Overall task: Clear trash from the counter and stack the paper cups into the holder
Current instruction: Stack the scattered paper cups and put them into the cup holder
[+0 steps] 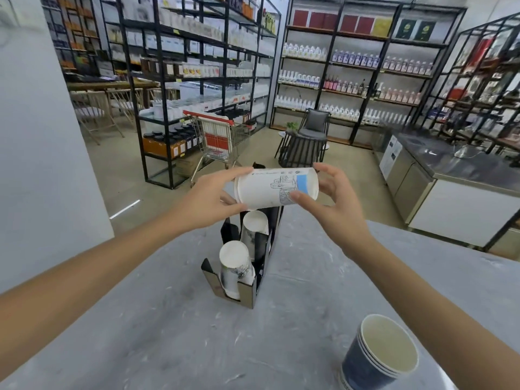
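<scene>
Both hands [213, 201] gripping sideways paper cup [275, 187], above holder [247, 294]

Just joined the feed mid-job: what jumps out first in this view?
Dead centre, both hands hold a white paper cup on its side in the air, the left hand at one end, the right hand at the other. Just below it on the grey counter stands a black cup holder with upside-down cups, and a stack of blue cups sits near right.
</scene>
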A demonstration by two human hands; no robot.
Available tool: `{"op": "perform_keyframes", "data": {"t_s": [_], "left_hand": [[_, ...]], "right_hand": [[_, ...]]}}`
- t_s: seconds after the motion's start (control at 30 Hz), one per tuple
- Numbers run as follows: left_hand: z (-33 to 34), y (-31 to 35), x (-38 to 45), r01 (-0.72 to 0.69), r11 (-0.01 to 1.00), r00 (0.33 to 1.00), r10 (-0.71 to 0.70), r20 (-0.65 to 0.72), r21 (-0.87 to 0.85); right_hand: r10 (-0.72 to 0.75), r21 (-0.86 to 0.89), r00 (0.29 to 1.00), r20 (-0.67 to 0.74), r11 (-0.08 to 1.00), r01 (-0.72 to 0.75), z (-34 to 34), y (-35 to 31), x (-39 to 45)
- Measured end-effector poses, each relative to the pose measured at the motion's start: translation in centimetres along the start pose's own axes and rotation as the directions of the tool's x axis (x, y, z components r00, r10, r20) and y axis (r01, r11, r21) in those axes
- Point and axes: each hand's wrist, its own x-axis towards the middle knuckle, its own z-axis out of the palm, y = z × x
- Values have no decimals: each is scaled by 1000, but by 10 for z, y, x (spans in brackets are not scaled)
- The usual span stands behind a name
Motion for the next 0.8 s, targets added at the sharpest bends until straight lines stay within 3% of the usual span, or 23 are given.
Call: {"op": "perform_keyframes", "data": {"t_s": [0.2, 0.47, 0.6, 0.8], "left_hand": [[8, -18, 1, 92, 993, 995, -95, -34, -75], [23, -42, 1, 197, 970, 978, -184, 99, -142], [25, -43, -1, 202, 969, 972, -181, 153, -140], [24, -34, 3, 157, 957, 985, -133, 111, -244]], "right_hand": [[-60, -128, 997, 51, 990, 66, 16, -7, 27], [-175, -316, 975, 134, 925, 210, 30, -4, 40], [-211, -399, 960, 183, 877, 268, 35, 0, 43], [-208, -404, 943, 261, 863, 303, 47, 13, 35]]}}
